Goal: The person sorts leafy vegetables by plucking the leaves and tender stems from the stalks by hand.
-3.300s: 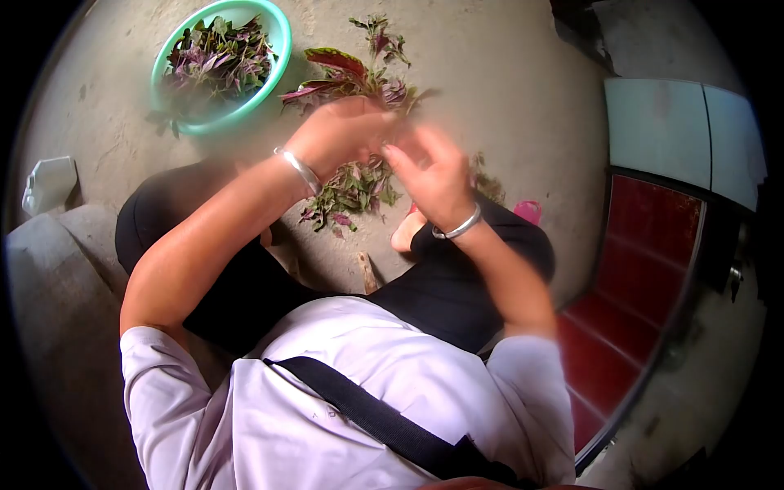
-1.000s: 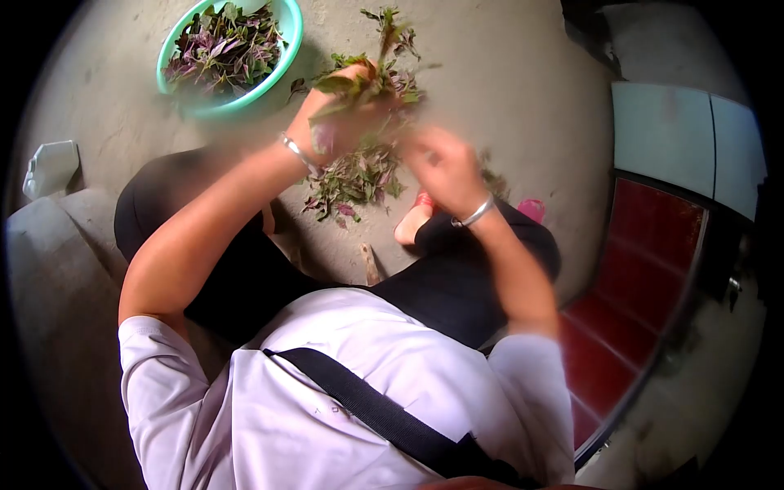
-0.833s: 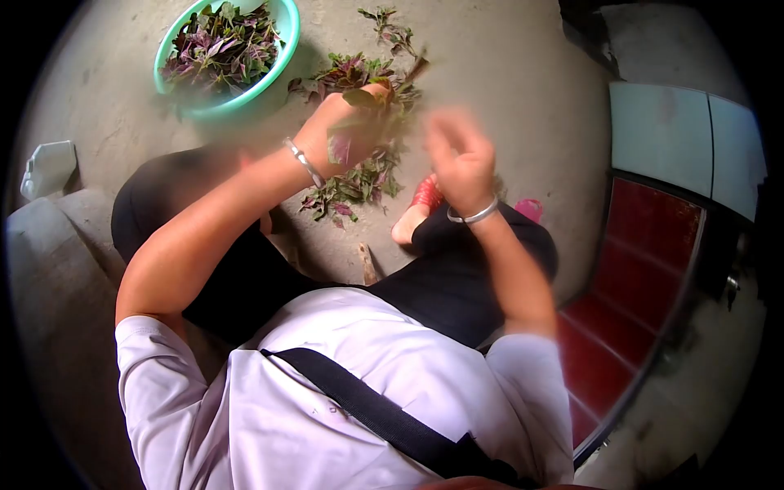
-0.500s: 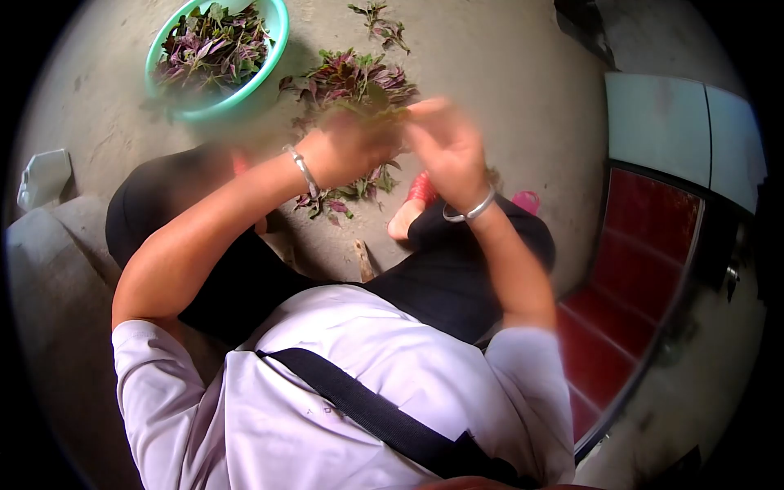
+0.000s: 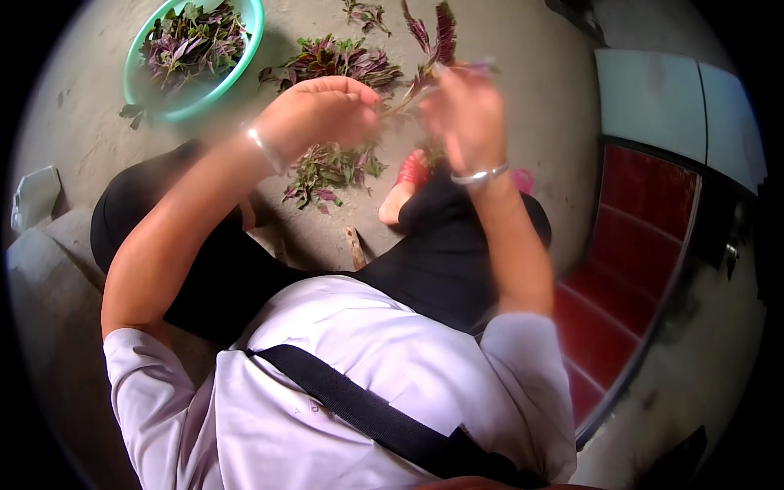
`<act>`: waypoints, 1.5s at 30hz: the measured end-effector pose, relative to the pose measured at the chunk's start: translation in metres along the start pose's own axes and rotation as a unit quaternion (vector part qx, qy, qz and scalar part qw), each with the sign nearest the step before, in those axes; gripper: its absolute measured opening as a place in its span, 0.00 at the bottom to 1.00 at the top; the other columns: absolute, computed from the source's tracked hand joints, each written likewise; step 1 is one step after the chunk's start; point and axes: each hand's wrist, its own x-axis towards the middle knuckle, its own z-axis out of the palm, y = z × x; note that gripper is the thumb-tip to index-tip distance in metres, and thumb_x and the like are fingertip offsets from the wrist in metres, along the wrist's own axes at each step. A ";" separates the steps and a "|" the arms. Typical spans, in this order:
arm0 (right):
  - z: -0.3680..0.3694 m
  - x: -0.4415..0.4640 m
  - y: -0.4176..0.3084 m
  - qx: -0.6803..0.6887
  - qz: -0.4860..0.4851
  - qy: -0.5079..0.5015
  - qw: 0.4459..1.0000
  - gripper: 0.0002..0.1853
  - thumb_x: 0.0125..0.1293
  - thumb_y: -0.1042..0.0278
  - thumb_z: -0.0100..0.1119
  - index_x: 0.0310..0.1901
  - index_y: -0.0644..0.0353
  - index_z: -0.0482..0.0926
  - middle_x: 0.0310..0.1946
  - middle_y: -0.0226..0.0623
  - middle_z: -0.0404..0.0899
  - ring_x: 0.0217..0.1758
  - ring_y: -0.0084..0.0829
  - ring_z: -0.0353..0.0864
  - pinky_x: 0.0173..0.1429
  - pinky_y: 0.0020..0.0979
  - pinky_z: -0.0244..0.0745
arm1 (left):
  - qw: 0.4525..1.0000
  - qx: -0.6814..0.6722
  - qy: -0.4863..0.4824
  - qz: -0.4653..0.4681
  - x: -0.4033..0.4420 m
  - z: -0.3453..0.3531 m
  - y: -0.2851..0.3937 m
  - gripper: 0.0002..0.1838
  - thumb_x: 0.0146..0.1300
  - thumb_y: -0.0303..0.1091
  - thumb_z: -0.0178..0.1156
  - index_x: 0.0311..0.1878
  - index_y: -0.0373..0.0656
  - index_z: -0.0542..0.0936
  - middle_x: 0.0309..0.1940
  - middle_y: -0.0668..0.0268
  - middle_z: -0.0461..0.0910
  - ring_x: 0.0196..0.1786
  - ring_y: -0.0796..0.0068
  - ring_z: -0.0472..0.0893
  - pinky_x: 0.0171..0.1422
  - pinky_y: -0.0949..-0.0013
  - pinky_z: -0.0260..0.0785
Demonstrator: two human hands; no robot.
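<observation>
A leafy sprig with purple-red and green leaves [image 5: 443, 37] is held up between my two hands, its thin stem slanting down to the left. My left hand [image 5: 327, 114] is closed, thumb and fingers pinched at the lower end of that stem. Around the sprig, just below its upper leaves, curls my right hand [image 5: 469, 118], blurred by motion. Beyond my left hand lies a heap of purple-green leafy sprigs [image 5: 343, 64] on the floor. Closer to my feet is a second pile of greener leaves [image 5: 335, 170], partly covered by my left hand.
A turquoise basin [image 5: 255, 45] at the upper left holds more leafy sprigs. A small bunch of leaves [image 5: 367, 15] lies at the top. Red tiles [image 5: 641, 200] and pale panels [image 5: 649, 102] line the right side. A whitish plastic container [image 5: 35, 198] is at far left.
My hands have moved apart, the left going left and the right slightly to the right. The sprig now stands up in clear sight. The whole view has shifted a little.
</observation>
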 end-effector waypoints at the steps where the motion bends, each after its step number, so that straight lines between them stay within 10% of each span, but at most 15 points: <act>1: 0.005 -0.004 -0.013 0.102 0.061 0.005 0.993 0.04 0.60 0.69 0.53 0.34 0.59 0.72 0.25 0.31 0.75 0.26 0.24 0.76 0.28 0.23 0.70 | 1.000 0.004 0.014 0.003 -0.001 0.002 0.001 0.09 0.63 0.30 0.48 0.45 0.42 0.74 0.36 0.69 0.78 0.31 0.86 0.72 0.36 0.82 0.65; 10: 0.008 -0.005 0.006 0.257 0.128 -0.031 0.957 0.03 0.62 0.73 0.48 0.35 0.60 0.72 0.34 0.38 0.77 0.37 0.36 0.78 0.40 0.37 0.74 | 1.000 0.008 0.012 0.022 0.001 0.012 -0.011 0.14 0.60 0.30 0.55 0.50 0.42 0.73 0.39 0.69 0.77 0.34 0.85 0.75 0.37 0.82 0.68; 23: 0.012 -0.002 0.002 0.110 -0.013 0.024 0.994 0.05 0.61 0.74 0.51 0.35 0.67 0.69 0.27 0.38 0.76 0.27 0.32 0.80 0.30 0.28 0.79 | 0.994 0.092 0.054 -0.001 0.003 0.011 -0.015 0.06 0.60 0.32 0.52 0.30 0.41 0.74 0.23 0.73 0.76 0.26 0.86 0.71 0.31 0.79 0.63; 30: 0.015 -0.008 0.003 -0.031 -0.152 0.017 0.988 0.04 0.60 0.78 0.52 0.35 0.66 0.69 0.25 0.36 0.75 0.25 0.26 0.79 0.28 0.25 0.76 | 0.848 0.519 0.095 0.061 -0.005 0.011 0.000 0.05 0.54 0.28 0.52 0.26 0.37 0.71 0.17 0.65 0.72 0.21 0.78 0.70 0.28 0.73 0.64; 31: 0.013 -0.007 0.007 0.007 -0.155 0.031 0.987 0.04 0.60 0.78 0.52 0.36 0.67 0.69 0.26 0.37 0.76 0.25 0.27 0.79 0.28 0.25 0.76 | 0.801 0.577 0.100 0.127 -0.004 0.003 -0.010 0.04 0.52 0.30 0.53 0.27 0.40 0.74 0.19 0.58 0.73 0.22 0.64 0.74 0.30 0.65 0.67; 35: -0.002 0.006 -0.007 0.054 -0.131 0.092 0.986 0.06 0.60 0.77 0.53 0.36 0.67 0.69 0.26 0.39 0.77 0.26 0.28 0.80 0.28 0.25 0.76 | 0.659 0.750 0.065 0.008 -0.011 -0.004 -0.018 0.07 0.54 0.34 0.55 0.33 0.44 0.78 0.26 0.55 0.77 0.31 0.58 0.77 0.38 0.58 0.70; 38: -0.004 0.007 -0.010 0.099 -0.111 0.066 0.987 0.05 0.59 0.77 0.54 0.36 0.66 0.70 0.26 0.38 0.77 0.26 0.28 0.80 0.27 0.25 0.75 | 0.635 0.749 0.110 0.155 -0.011 -0.011 -0.020 0.11 0.55 0.35 0.54 0.41 0.43 0.77 0.32 0.56 0.78 0.36 0.56 0.77 0.41 0.59 0.70; 43: 0.004 -0.002 -0.006 -0.012 -0.163 -0.005 0.986 0.05 0.59 0.77 0.54 0.36 0.65 0.71 0.28 0.36 0.78 0.28 0.27 0.80 0.27 0.22 0.71 | 0.948 0.284 0.088 0.115 -0.003 0.008 0.010 0.14 0.62 0.31 0.52 0.48 0.36 0.73 0.39 0.66 0.78 0.45 0.80 0.76 0.48 0.75 0.67; 45: 0.009 -0.005 -0.005 -0.074 -0.193 -0.032 0.978 0.05 0.58 0.76 0.55 0.36 0.64 0.71 0.29 0.35 0.78 0.29 0.25 0.79 0.27 0.20 0.70 | 0.967 0.220 0.056 0.118 0.001 0.011 0.010 0.13 0.62 0.32 0.52 0.47 0.36 0.74 0.38 0.67 0.78 0.44 0.79 0.75 0.49 0.75 0.67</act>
